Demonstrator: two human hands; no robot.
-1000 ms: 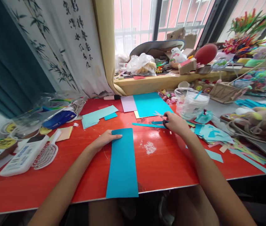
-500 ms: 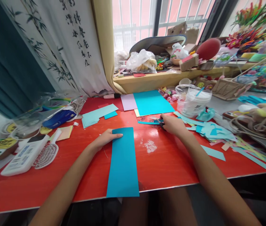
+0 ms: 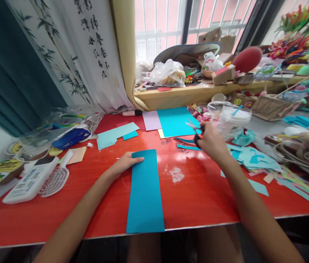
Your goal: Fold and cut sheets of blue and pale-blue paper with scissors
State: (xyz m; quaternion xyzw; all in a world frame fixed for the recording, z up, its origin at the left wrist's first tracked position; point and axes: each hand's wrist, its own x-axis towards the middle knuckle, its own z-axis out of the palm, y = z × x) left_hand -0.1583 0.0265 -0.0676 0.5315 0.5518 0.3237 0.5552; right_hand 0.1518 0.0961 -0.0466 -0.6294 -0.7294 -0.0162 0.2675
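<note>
Pinning sheet (image 3: 145, 193) with left hand (image 3: 125, 164), fingers flat and slack on its 11 o'clock corner, likely against sliding. Lies mid table (image 3: 198, 190), near end overhanging at 6. Gripping scissors (image 3: 195, 130) in right hand (image 3: 211, 143) at 1 o'clock, clear of the surface, blades toward 10. Handles mostly hidden in the fist.

L hand (image 3: 125, 163) lies flat, fingertips on the top-left edge of a long rectangular turquoise paper sheet (image 3: 145, 191). The sheet lies lengthwise on the glossy red table (image 3: 198, 190), near end at the table's front edge. R hand (image 3: 211, 140) grips small black-handled metal scissors (image 3: 194, 128), blades pointing left, over thin turquoise paper strips (image 3: 188, 147), just beside a wide turquoise card sheet (image 3: 174, 120) & a white plastic tub (image 3: 232, 122).
</note>
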